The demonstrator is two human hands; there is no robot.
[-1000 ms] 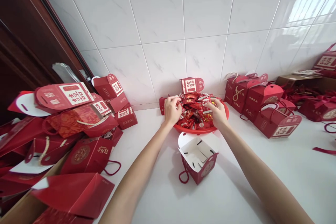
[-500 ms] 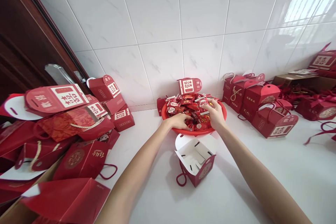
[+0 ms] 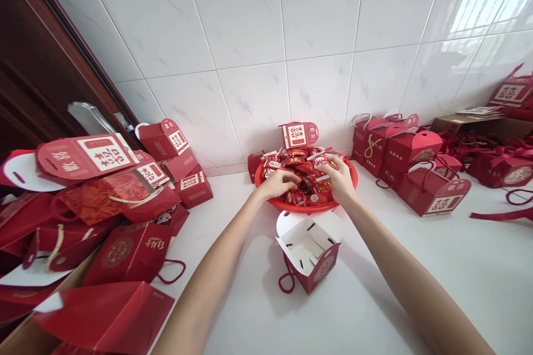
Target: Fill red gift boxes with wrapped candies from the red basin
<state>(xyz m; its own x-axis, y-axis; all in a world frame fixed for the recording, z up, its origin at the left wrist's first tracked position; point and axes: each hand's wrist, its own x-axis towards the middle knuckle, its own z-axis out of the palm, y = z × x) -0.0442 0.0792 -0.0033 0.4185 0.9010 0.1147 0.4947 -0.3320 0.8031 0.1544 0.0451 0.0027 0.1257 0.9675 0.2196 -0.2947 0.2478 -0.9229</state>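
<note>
Open red cardboard box (image 3: 320,269): white inside, on the white surface (image 3: 258,310).
Round red plastic bowl (image 3: 308,209): just beyond it, heaped with red-wrapped sweets (image 3: 308,184).
Left hand (image 3: 280,183): curled over the sweets; cannot tell whether it grips any.
Right hand (image 3: 342,179): pinches 1 red-and-white wrapped sweet (image 3: 320,160).

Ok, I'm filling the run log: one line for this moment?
left hand: among packets | right hand: at packets | basin: holds packets | box: open, nearer than basin
</note>
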